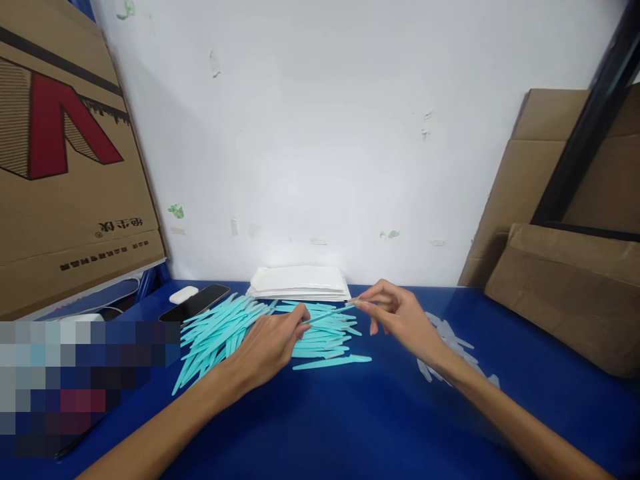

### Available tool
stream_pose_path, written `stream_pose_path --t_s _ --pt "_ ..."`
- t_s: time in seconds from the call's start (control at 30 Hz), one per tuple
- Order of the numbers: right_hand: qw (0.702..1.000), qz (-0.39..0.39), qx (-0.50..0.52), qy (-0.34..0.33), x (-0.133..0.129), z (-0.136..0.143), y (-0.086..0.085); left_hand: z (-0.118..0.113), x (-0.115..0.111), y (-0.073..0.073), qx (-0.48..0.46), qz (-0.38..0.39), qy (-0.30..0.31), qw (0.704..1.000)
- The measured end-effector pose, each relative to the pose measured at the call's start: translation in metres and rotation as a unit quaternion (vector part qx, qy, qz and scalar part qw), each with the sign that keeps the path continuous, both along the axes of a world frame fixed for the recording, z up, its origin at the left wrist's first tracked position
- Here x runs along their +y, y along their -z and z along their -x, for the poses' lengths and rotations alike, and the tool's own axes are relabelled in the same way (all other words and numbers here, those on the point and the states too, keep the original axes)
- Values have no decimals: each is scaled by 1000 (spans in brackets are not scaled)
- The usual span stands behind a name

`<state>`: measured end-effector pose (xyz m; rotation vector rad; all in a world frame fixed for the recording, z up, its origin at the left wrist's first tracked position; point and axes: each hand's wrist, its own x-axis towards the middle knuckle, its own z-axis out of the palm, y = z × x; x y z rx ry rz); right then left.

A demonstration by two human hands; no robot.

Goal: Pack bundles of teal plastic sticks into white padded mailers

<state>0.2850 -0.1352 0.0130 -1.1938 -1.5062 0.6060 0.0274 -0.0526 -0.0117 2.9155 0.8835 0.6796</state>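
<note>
A thin teal eyebrow razor (330, 315) is stretched between my two hands, slightly raised at its right end. My left hand (274, 339) pinches its left end, above the heaped razors. The fingertips of my right hand (395, 311) are closed at the other end; whether a clear cover is there is too small to tell. Under and left of my left hand lies a loose heap of teal razors (215, 343). A second group of razors (327, 333) lies behind the hands, with a single razor (333, 363) in front. Translucent pale pieces (450, 340) are scattered beside my right forearm.
White flat packets (300, 283) are stacked against the wall. At the back left are a phone (200, 301) and a white case (183, 295). A large printed carton (75, 153) stands left; brown cardboard (565, 300) and a black post (580, 127) are at right.
</note>
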Motion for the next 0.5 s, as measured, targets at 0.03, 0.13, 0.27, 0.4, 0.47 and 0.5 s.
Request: stream_pose_path --t_s 0.03,0.13,0.27,0.4,0.47,0.5 --pt "1000 -2 5 4 0 0 0 0 0 0 0 -2 -1 1000" --pt "1000 -12 19 18 0 -2 -2 0 1 -1 -4 -1 -2 1000" --pt "1000 -4 8 6 0 -2 -3 0 1 -2 -5 6 0 1000" --pt "999 15 -5 -31 1 0 2 0 -1 -1 -6 14 16 1000" --pt "999 18 -3 -48 0 2 4 0 -2 0 -12 11 26 1000" --pt "998 20 -3 -56 0 3 5 0 -2 1 -16 5 31 999"
